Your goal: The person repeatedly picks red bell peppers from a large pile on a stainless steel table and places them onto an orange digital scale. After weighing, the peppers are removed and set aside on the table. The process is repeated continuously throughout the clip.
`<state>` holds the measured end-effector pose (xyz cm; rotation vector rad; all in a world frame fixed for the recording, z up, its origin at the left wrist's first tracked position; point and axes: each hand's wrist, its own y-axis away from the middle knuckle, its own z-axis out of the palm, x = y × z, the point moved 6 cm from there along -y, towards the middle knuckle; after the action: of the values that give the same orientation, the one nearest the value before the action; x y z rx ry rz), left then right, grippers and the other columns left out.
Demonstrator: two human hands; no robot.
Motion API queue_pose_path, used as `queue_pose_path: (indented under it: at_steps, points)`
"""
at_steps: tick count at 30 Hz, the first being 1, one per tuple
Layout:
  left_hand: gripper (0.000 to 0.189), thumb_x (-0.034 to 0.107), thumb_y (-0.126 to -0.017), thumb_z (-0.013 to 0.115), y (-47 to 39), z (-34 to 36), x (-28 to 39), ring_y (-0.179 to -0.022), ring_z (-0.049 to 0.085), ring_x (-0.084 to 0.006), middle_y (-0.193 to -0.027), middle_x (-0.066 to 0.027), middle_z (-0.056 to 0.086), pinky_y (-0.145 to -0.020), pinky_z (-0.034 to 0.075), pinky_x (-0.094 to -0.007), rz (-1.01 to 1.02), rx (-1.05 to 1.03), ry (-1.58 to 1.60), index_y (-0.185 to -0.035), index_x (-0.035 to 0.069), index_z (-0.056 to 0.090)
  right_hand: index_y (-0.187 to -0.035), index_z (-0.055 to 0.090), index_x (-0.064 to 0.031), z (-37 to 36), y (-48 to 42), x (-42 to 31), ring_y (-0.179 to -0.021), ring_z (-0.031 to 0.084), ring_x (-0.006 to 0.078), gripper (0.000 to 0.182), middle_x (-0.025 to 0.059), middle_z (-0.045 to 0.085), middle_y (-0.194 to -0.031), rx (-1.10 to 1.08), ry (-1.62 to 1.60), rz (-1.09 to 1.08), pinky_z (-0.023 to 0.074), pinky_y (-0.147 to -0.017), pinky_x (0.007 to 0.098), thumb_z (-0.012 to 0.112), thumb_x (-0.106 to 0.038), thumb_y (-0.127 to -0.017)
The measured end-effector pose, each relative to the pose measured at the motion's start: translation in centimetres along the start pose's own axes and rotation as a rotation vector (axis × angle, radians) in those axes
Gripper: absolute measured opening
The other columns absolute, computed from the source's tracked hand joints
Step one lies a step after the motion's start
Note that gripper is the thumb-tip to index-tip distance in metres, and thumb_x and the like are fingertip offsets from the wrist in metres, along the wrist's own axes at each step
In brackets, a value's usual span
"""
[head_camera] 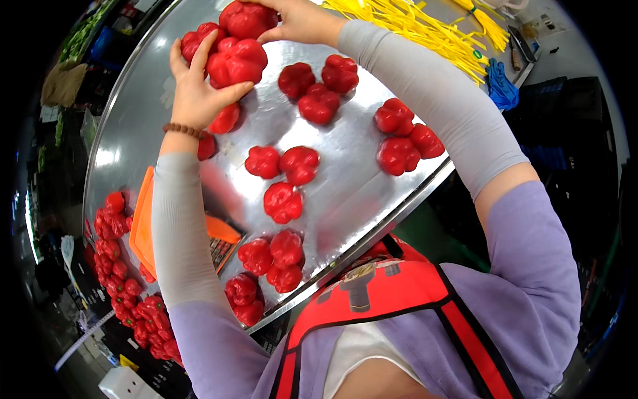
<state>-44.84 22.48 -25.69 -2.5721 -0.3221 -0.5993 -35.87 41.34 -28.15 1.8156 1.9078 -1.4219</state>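
Red bell peppers stand in groups on a metal tabletop [344, 199]. At the far side, my left hand [199, 90] has its thumb and fingers spread around a large red bell pepper [237, 62]. Just beyond it, my right hand [294, 22] holds the side of another large red bell pepper [247, 20]; part of that hand is cut off by the picture's top edge. Nearer to me are clusters such as the bell peppers at centre [299, 164], those beyond them [319, 103] and those on the right [398, 155].
Yellow strips [413, 32] lie at the far right, near a blue glove [501, 85] and a knife [515, 56]. An orange plastic scale or tray [143, 229] is partly behind my left forearm. More red peppers [112, 254] are heaped along the left side.
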Motion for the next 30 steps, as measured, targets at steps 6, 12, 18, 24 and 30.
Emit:
queue_pose_path:
  at_steps: [6, 12, 18, 24, 30]
  points:
    - [0.098, 0.045, -0.06, 0.092, -7.0, 10.0, -2.2, -0.134, 0.043, -0.0467, -0.157, -0.0266, 0.01, -0.108, 0.046, -0.0459, -0.063, -0.085, 0.012, -0.145, 0.026, 0.047, -0.148, 0.038, -0.0042, -3.1, 1.9, 11.4, -0.127, 0.055, 0.0316, 0.088, 0.0198, 0.054, -0.139, 0.079, -0.094, 0.023, 0.0442, -0.108, 0.0381, 0.079, 0.0, -0.071]
    - [0.1, 0.051, -0.069, 0.087, -7.4, 17.7, -6.5, -0.14, 0.036, -0.0459, -0.16, -0.0303, 0.001, -0.111, 0.041, -0.0445, -0.2, -0.238, -0.21, -0.152, 0.026, 0.038, -0.15, 0.035, -0.013, -1.6, 3.9, 16.6, -0.113, 0.061, 0.0401, 0.08, 0.0248, 0.063, -0.123, -0.129, 0.209, 0.342, 0.0488, -0.096, 0.0444, 0.073, -0.018, -0.08]
    - [0.114, 0.064, -0.065, 0.083, -7.4, 18.7, -7.3, -0.132, 0.046, -0.0489, -0.16, -0.0305, -0.009, -0.108, 0.045, -0.0415, -0.413, -0.276, -0.225, -0.157, 0.027, 0.026, -0.154, 0.025, -0.0153, -0.9, 3.5, 17.5, -0.106, 0.063, 0.0421, 0.088, 0.0254, 0.065, -0.117, -0.244, 0.333, 0.448, 0.0494, -0.093, 0.0463, 0.071, -0.021, -0.08]
    - [0.089, 0.044, -0.084, 0.076, -5.3, 6.6, -2.4, -0.138, 0.042, -0.0393, -0.159, -0.0273, 0.02, -0.108, 0.042, -0.0417, -0.23, -0.052, 0.165, -0.155, 0.014, 0.031, -0.154, 0.028, -0.0083, -4.4, 3.2, 15.0, -0.114, 0.06, 0.0411, 0.093, 0.0264, 0.06, -0.127, 0.004, 0.3, 0.33, 0.0485, -0.098, 0.0442, 0.075, -0.016, -0.075]
    - [0.043, 0.021, -0.104, 0.051, 15.8, -19.3, -0.7, -0.131, 0.051, -0.0274, -0.146, -0.0142, 0.048, -0.106, 0.042, -0.0392, -0.423, 0.499, 0.328, -0.142, 0.001, 0.047, -0.144, 0.048, -0.0073, -7.0, 6.1, 5.5, -0.115, 0.062, 0.029, 0.065, 0.0192, 0.061, -0.13, -0.093, 0.102, 0.261, 0.0505, -0.098, 0.0433, 0.073, -0.03, -0.088]
